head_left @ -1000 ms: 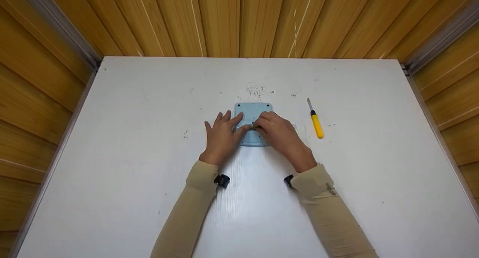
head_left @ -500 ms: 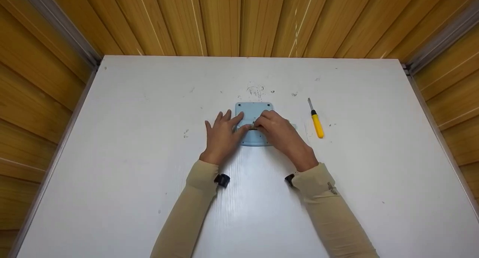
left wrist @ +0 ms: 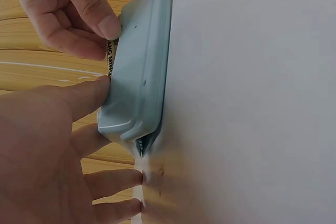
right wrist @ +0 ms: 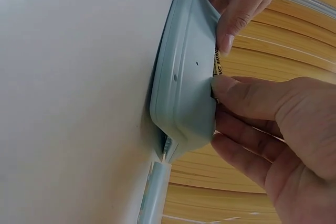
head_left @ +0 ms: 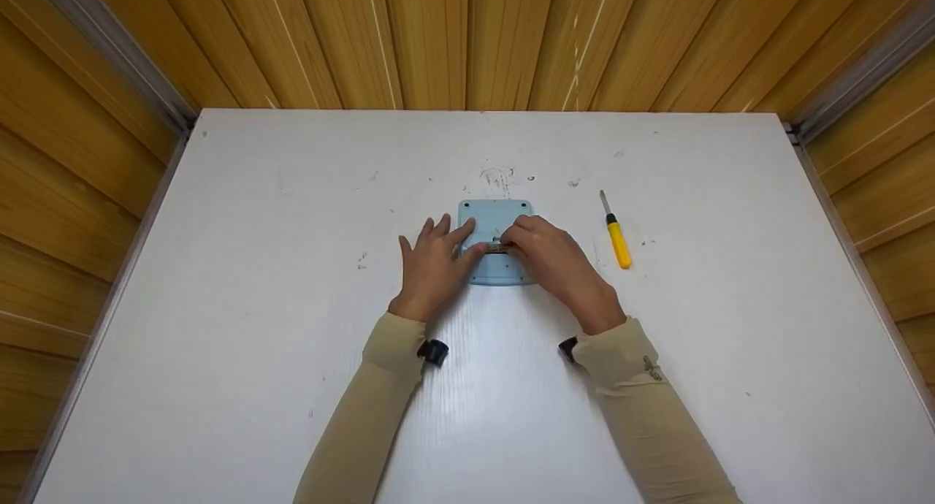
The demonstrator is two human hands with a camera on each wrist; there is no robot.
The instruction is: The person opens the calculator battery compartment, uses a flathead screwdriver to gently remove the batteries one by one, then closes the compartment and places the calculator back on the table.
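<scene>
A light blue device (head_left: pixel 497 213), which looks like a calculator, lies face down on the white table. A slim battery (head_left: pixel 497 248) with yellow-and-black lettering sits in the slot across its back; the lettered battery (left wrist: pixel 111 56) also shows in the left wrist view. My left hand (head_left: pixel 432 270) rests on the left side with fingers spread, its thumb on the battery's left end. With curled fingers, my right hand (head_left: pixel 551 259) pinches at the battery's right end, thumb and forefinger close together. The right fingers hide part of the slot.
A screwdriver (head_left: pixel 618 242) with a yellow handle lies to the right of the right hand. A pale blue strip (right wrist: pixel 155 192) is on the table beside the device. Wood-patterned panels (head_left: pixel 467 44) stand behind the table (head_left: pixel 292 197) and at both sides.
My right fingertips have shifted slightly right along the slot, so more of the battery shows. My left hand and the device have stayed in place.
</scene>
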